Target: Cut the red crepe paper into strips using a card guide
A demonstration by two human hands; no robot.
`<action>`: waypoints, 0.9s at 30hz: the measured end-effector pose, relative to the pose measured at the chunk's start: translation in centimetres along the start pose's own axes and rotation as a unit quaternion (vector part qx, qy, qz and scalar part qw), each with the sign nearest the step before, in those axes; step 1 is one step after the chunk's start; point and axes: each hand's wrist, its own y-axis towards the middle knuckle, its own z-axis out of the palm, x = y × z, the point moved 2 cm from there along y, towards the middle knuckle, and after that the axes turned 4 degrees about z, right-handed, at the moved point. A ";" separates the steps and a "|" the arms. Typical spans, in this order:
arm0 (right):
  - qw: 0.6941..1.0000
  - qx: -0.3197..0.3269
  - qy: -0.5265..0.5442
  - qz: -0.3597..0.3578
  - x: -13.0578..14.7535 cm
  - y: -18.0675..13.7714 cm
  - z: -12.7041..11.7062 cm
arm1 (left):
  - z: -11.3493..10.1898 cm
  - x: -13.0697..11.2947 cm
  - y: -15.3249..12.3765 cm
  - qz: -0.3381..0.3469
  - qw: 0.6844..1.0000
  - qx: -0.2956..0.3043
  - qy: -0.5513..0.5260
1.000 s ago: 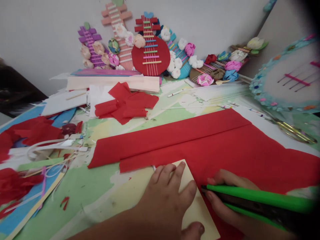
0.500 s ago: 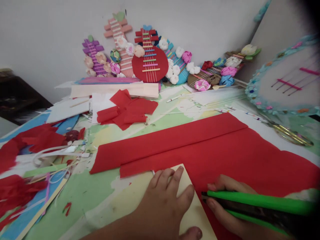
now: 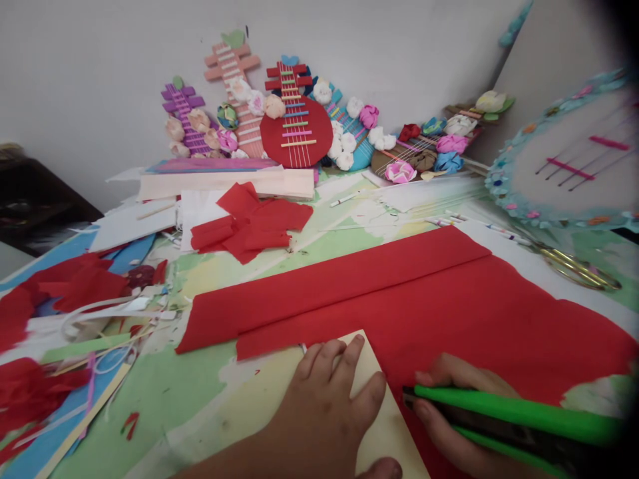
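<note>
My left hand [image 3: 332, 399] lies flat with fingers spread, pressing on a cream-coloured board [image 3: 394, 426] with a straight edge. Under that board's right edge runs a large sheet of red crepe paper [image 3: 439, 313], its far side folded over in a long strip. My right hand [image 3: 459, 392] is closed round a green-and-black utility knife [image 3: 519, 409]. The knife's tip points left and sits close beside the board's edge, over the red paper. Whether the tip touches the paper I cannot tell. The knife's rear end fades into the dark right corner.
Crumpled red paper [image 3: 254, 219] lies beyond the sheet, with scraps and strips [image 3: 94, 346] along the left. Gold-handled scissors [image 3: 574, 266] rest at the right. Several paper lute-shaped crafts [image 3: 297, 130] lean on the wall. A round blue-edged craft [image 3: 559, 159] stands at right.
The view has shifted slightly. Both hands keep nearly the same place, the left still flat on the board and the right still holding the utility knife at its edge.
</note>
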 end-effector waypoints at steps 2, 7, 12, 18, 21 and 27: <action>1.000 -0.006 0.003 -0.001 -0.1 -0.1 -0.2 | 0.0 0.0 0.0 0.002 1.000 -0.001 0.001; 1.000 -0.014 -0.007 -0.009 0.4 0.0 -0.1 | 0.0 -0.1 0.2 -0.003 1.000 0.008 -0.011; 1.000 -0.009 -0.010 -0.016 0.8 0.3 0.0 | -0.2 0.0 0.2 -0.005 1.000 0.015 -0.023; 0.999 0.047 -0.012 0.009 1.1 0.6 0.0 | -0.3 -0.1 0.3 -0.003 0.999 0.016 -0.031; 0.999 0.032 -0.004 0.011 0.9 0.5 -0.2 | -1.2 0.1 0.5 0.001 0.999 0.030 -0.020; 0.999 0.029 0.039 0.009 0.7 0.4 -1.3 | -3.6 1.7 -1.4 0.013 0.995 0.090 0.029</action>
